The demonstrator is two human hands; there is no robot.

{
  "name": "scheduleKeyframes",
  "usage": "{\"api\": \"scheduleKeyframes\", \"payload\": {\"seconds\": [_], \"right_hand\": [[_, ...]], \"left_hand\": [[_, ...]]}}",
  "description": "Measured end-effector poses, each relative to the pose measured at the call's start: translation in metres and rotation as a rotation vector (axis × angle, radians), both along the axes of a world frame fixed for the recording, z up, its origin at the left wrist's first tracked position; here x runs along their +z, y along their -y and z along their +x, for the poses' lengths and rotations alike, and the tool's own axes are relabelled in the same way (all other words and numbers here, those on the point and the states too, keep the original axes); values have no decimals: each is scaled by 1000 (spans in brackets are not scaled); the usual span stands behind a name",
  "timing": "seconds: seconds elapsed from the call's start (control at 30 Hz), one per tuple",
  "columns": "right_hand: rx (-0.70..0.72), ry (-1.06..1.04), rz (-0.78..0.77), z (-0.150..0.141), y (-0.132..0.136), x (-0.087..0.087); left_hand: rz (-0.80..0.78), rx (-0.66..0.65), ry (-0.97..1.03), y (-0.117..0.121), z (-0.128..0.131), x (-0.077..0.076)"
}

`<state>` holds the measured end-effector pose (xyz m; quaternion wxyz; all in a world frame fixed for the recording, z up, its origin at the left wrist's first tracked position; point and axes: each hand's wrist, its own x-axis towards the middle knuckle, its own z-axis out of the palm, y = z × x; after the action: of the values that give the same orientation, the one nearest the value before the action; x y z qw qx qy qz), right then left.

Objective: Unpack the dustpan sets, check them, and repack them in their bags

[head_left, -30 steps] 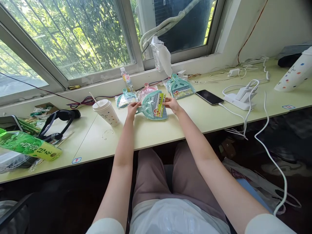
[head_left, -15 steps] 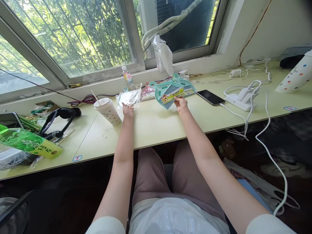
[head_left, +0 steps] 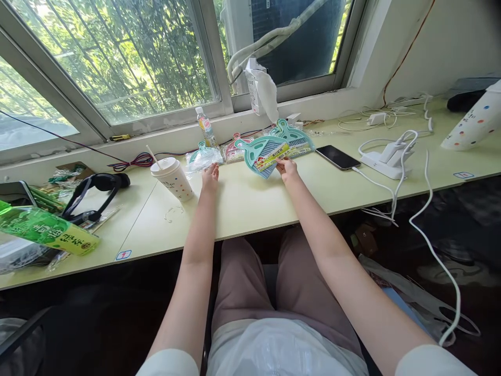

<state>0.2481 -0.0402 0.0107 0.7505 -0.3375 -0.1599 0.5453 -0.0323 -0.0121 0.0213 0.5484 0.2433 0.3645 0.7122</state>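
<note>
My right hand point(head_left: 287, 169) is closed on the lower right edge of a teal dustpan-and-brush set point(head_left: 258, 151), which has a yellow label and grey-blue bristles. It is held tilted above the table. My left hand point(head_left: 210, 176) is at the near edge of a clear plastic bag point(head_left: 202, 159), its fingers loosely bent with nothing visible in them. Behind that bag shows a teal handle point(head_left: 202, 147). A pink set point(head_left: 234, 151) lies between the bag and the held one. Another teal set point(head_left: 299, 141) lies behind my right hand.
A lidded paper cup point(head_left: 174, 180) with a straw stands left of my left hand. A drink bottle point(head_left: 205, 127) is by the window. At right lie a phone point(head_left: 337, 156) and a power strip point(head_left: 385, 162) with cables. Headphones point(head_left: 96, 193) and a green bottle point(head_left: 49, 227) are at left.
The clear bag has gone from raised to lying flat, and my left hand has come off it, moving slightly right. The held teal set has shifted a little left and turned.
</note>
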Motion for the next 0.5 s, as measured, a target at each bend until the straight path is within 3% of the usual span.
{"api": "scheduleKeyframes", "payload": {"seconds": [0.13, 0.2, 0.3, 0.4, 0.5], "right_hand": [[4, 27, 15, -3, -1, 0], [14, 34, 28, -4, 0, 0], [56, 57, 58, -7, 3, 0], [183, 162, 69, -12, 5, 0], [314, 310, 14, -17, 5, 1]], "left_hand": [[21, 21, 25, 2, 15, 3], [-26, -105, -47, 4, 25, 2], [-89, -408, -198, 7, 40, -3], [-38, -602, -351, 8, 48, -10], [-35, -530, -469, 5, 51, -16]]}}
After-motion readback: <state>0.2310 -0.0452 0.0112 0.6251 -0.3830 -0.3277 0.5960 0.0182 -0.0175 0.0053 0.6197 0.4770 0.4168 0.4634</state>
